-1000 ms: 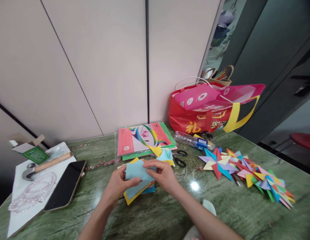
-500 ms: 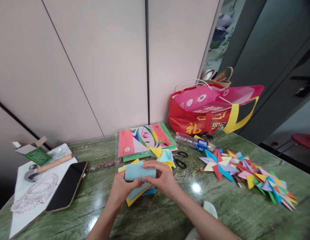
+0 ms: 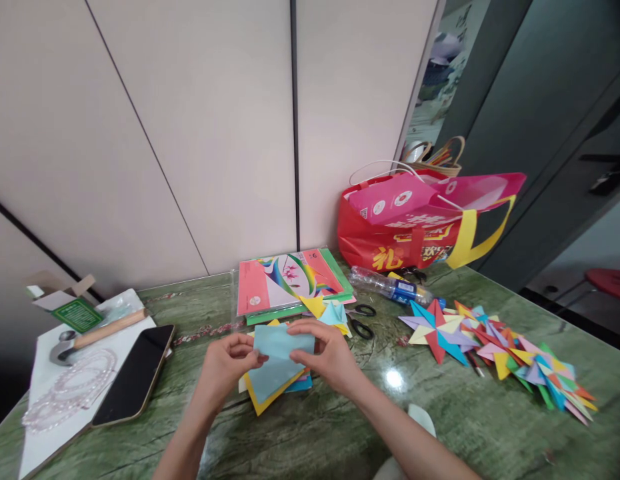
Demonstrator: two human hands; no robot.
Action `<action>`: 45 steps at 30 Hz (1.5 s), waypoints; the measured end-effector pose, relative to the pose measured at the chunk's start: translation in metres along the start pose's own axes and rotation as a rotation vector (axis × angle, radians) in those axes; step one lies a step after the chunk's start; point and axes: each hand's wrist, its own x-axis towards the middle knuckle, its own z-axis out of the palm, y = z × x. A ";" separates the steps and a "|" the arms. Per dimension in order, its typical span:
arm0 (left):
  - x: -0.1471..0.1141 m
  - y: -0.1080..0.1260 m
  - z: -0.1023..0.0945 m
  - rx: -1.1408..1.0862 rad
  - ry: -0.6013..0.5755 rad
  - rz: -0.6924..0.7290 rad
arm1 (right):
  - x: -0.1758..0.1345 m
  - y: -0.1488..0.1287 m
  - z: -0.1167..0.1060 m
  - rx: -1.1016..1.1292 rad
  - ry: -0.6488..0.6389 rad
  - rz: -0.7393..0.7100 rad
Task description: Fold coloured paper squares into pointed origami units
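A light blue sheet of paper (image 3: 277,341) is held up, its upper part folded or curved. My right hand (image 3: 331,353) pinches its right end, thumb in front and fingers along the top. At the left edge, my left hand (image 3: 226,367) has curled fingers, with thumb and fingertips closed on the paper. Just below lies a stack of coloured paper, with a yellow sheet (image 3: 266,404) showing at its lower edge. Folded yellow and light blue paper pieces (image 3: 335,313) rest behind my right hand, beside black-handled scissors (image 3: 363,328).
Packs of coloured paper (image 3: 250,283) lie by the wall, near a red gift bag (image 3: 377,233) and a plastic bottle (image 3: 385,285). Folded paper stars (image 3: 437,331) spread to the right. On the left are a phone (image 3: 133,377), a hammer (image 3: 107,328), bead strings (image 3: 70,387) and an opened box (image 3: 76,313).
My left hand has shifted left and its grip has loosened from around the paper to its left edge. The blue paper has opened out flatter. My right hand stays nearly in place.
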 end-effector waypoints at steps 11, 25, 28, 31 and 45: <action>0.001 0.004 -0.011 -0.069 0.026 -0.070 | 0.000 0.006 -0.002 0.006 0.141 0.049; -0.009 -0.005 0.030 -0.352 -0.180 -0.082 | -0.010 0.004 0.010 -0.183 -0.012 -0.271; -0.009 -0.005 0.030 -0.331 -0.228 -0.020 | -0.010 0.007 0.010 -0.257 -0.080 -0.327; -0.009 -0.005 0.029 -0.281 -0.243 0.017 | -0.010 0.008 0.010 -0.305 -0.142 -0.324; -0.009 -0.005 0.026 -0.273 -0.261 -0.029 | -0.009 0.010 0.013 -0.120 0.002 -0.086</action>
